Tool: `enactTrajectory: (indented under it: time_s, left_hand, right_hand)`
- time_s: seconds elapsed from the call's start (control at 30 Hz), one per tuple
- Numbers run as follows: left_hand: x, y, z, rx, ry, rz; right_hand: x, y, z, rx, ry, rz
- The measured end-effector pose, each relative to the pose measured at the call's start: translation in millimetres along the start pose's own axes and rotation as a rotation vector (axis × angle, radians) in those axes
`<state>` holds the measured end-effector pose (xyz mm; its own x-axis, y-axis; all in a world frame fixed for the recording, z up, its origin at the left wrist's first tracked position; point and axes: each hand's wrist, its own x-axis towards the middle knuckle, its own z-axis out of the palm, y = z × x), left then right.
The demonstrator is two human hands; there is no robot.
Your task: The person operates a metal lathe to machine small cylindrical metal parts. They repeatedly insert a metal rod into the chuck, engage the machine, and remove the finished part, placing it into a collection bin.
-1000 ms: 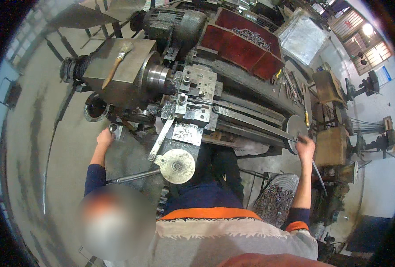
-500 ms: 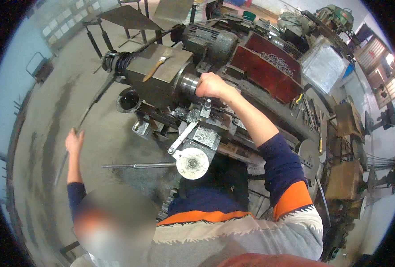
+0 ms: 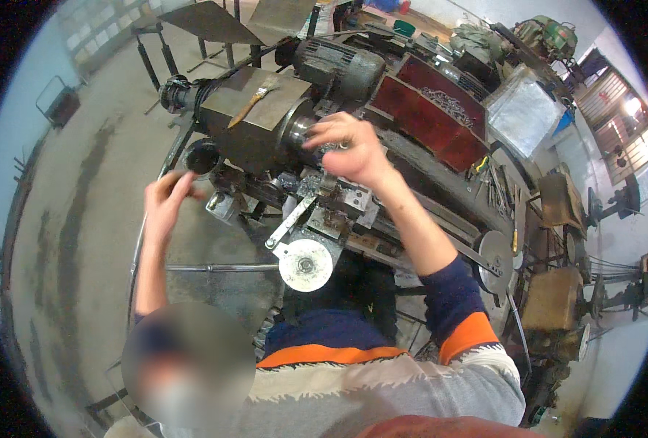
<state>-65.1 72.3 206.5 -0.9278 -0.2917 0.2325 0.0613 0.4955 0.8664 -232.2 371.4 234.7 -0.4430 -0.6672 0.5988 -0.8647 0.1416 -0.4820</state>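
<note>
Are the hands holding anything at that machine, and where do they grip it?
The right hand rests on the lathe's chuck, fingers over its front; whether it grips cannot be told. The left hand reaches by the round black opening, apparently holding nothing.

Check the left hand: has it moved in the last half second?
Yes. The left hand has come up from low beside the machine and now sits next to the dark round opening below the lathe headstock.

Even, fairly bright daylight fills the workshop, and the strongest glare comes from the windows far to the right of the lathe. Shadows under the lathe are soft. Straight edges bend toward the dark round rim, and a blurred patch sits below the lathe, at lower left.
</note>
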Motion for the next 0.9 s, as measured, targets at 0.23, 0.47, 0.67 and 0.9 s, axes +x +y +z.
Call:
enactTrajectory:
  time_s: [0.23,0.47,0.67,0.9]
  left_hand:
    - [42,65,151,-1.144,-0.440,-0.292]
    - [39,74,145,-0.456,-0.480,0.089]
    - [43,65,117,-0.157,-0.572,0.126]
    - [31,20,-12,0.661,-0.124,0.115]
  right_hand:
    - [-18,-43,23,-0.239,0.199,-0.084]
    - [-38,-38,15,-0.267,0.149,-0.051]
    - [-26,-17,10,-0.226,-0.046,-0.083]
    - [22,47,15,-0.408,-0.403,0.584]
